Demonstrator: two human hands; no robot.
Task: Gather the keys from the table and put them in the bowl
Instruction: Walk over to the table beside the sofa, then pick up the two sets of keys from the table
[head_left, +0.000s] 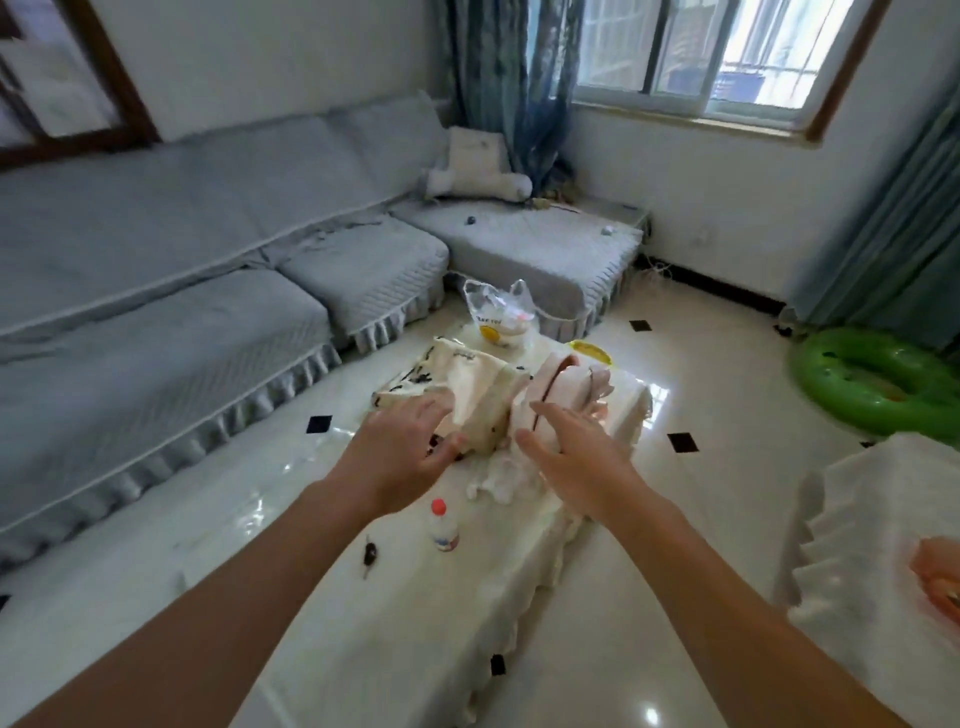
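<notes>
A dark key (370, 555) lies on the white-covered low table (395, 649), just left of a small white bottle. My left hand (405, 457) hovers beyond it, fingers spread, next to a cream fabric bag (478, 395); something dark shows under its fingertips, too blurred to name. My right hand (576, 462) is also spread open, over crumpled white cloth and pink headphones (566, 384). Neither hand holds anything. No bowl is plainly visible; a yellow-rimmed round thing (592, 352) peeks out behind the headphones.
A small white bottle with a red cap (442, 527) stands near the key. A plastic bag (498, 317) sits at the table's far end. A grey sofa (182, 291) runs along the left. A green inflatable ring (878, 384) lies right, beside another white-draped surface (883, 530).
</notes>
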